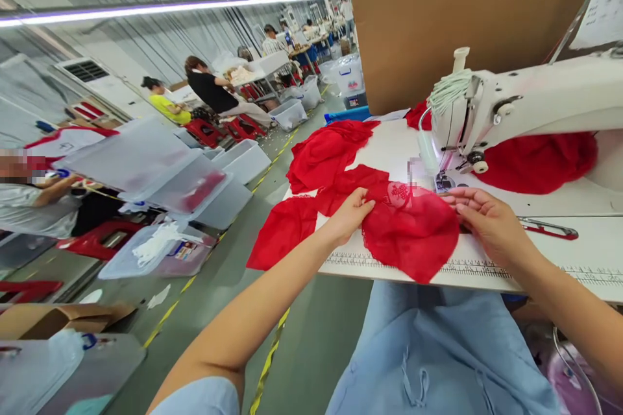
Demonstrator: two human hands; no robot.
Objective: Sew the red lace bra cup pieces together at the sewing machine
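A sheer red fabric piece [411, 233] with a lace patch lies on the white sewing table, its rounded end hanging over the front edge. My left hand [351, 213] pinches it on the left side, thumb against fingers. At its right edge, just below the needle area, my right hand [481, 217] has its fingers closed together on the fabric's border. The sewing machine [530, 100] stands right behind the fabric, with its presser foot [442, 181] close to my right fingertips. More red fabric [326, 152] is heaped to the left.
Red cloth [540, 162] lies under the machine arm. A slim red and metal tool [549, 228] rests right of my right hand. A printed ruler [477, 267] runs along the table edge. A cardboard panel [467, 26] stands behind. Plastic bins [189, 181] and seated people are at left.
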